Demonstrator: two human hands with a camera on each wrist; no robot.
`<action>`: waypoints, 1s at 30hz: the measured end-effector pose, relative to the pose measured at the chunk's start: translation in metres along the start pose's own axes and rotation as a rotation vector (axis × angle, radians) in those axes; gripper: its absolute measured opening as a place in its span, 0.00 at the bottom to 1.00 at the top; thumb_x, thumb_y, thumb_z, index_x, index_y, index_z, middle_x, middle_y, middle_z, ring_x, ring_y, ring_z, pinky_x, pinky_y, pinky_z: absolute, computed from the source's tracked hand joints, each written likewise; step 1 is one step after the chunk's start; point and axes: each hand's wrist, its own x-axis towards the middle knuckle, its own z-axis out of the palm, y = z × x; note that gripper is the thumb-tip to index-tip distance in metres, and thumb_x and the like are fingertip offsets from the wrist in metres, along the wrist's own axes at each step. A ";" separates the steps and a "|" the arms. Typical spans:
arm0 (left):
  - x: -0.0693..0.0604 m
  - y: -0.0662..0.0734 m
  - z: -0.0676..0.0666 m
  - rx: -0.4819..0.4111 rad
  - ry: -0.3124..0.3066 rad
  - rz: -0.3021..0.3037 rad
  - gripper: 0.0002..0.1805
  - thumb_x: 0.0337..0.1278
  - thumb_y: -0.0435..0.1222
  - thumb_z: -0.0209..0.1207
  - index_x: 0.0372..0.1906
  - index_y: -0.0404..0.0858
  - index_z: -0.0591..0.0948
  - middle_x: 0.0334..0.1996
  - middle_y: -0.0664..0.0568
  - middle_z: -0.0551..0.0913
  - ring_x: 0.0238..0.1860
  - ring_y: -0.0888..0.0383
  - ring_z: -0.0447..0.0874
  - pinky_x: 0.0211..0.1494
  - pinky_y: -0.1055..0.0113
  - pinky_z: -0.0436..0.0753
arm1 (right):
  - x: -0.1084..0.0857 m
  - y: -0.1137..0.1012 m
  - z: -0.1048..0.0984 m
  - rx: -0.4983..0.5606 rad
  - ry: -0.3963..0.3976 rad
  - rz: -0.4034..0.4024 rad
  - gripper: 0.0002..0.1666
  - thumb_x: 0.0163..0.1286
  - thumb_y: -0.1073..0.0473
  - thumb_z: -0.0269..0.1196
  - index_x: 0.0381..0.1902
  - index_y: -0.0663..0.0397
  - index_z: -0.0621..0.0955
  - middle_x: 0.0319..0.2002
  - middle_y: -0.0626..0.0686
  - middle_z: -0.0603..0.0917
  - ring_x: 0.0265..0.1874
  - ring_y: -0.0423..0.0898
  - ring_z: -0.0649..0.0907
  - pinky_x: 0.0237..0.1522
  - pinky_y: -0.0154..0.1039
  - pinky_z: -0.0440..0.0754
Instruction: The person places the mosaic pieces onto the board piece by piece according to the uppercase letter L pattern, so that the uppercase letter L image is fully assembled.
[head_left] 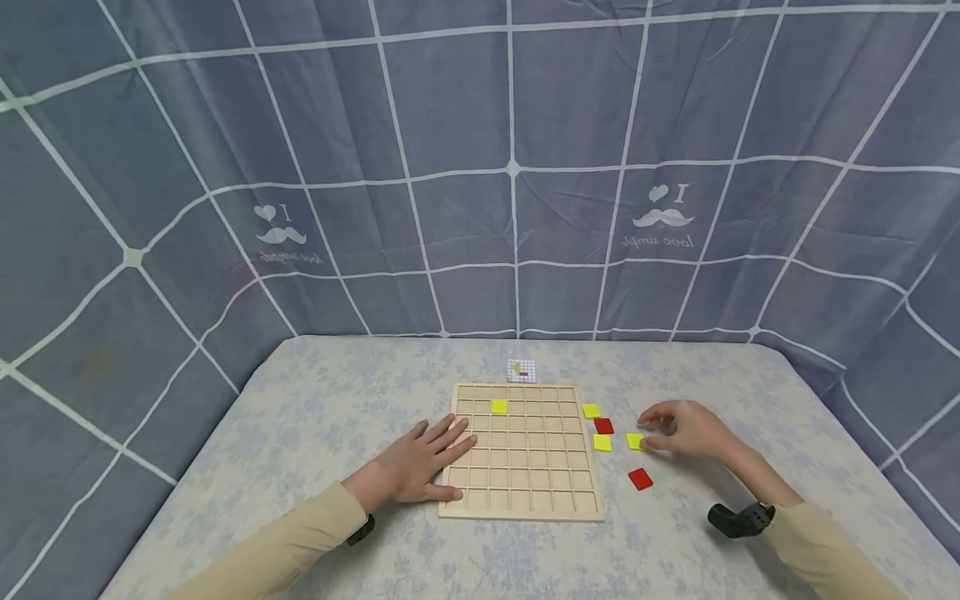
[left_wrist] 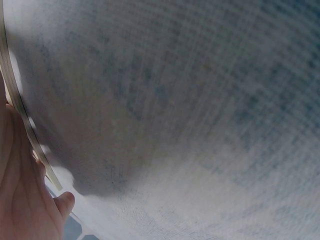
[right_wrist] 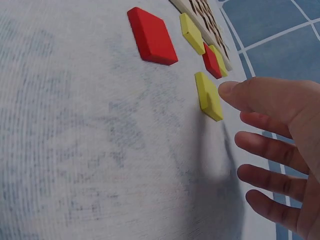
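Note:
A wooden grid board point(head_left: 528, 458) lies on the table with one yellow tile point(head_left: 499, 407) in an upper cell. My left hand point(head_left: 420, 461) rests spread on the board's left edge; the left wrist view shows this hand point(left_wrist: 30, 195) beside the board's rim point(left_wrist: 25, 115). My right hand point(head_left: 693, 429) is at a yellow tile point(head_left: 635, 442) right of the board, fingers apart. In the right wrist view the thumb of that hand point(right_wrist: 280, 145) is beside the yellow tile point(right_wrist: 209, 97), which lies on the cloth; whether they touch I cannot tell.
Between board and right hand lie two yellow tiles point(head_left: 591, 411) point(head_left: 602, 442) and a red tile point(head_left: 603, 426). Another red tile point(head_left: 641, 479) lies nearer the front. A small printed grid card point(head_left: 521, 371) sits behind the board. A grey-blue curtain point(head_left: 465, 217) hangs beyond the table.

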 end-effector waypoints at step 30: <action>0.002 0.001 0.001 0.042 -0.012 -0.024 0.44 0.64 0.66 0.41 0.77 0.49 0.50 0.78 0.49 0.46 0.78 0.48 0.43 0.73 0.46 0.60 | -0.007 0.005 0.009 -0.043 0.008 -0.052 0.14 0.52 0.51 0.75 0.37 0.45 0.87 0.33 0.40 0.83 0.28 0.31 0.73 0.29 0.30 0.73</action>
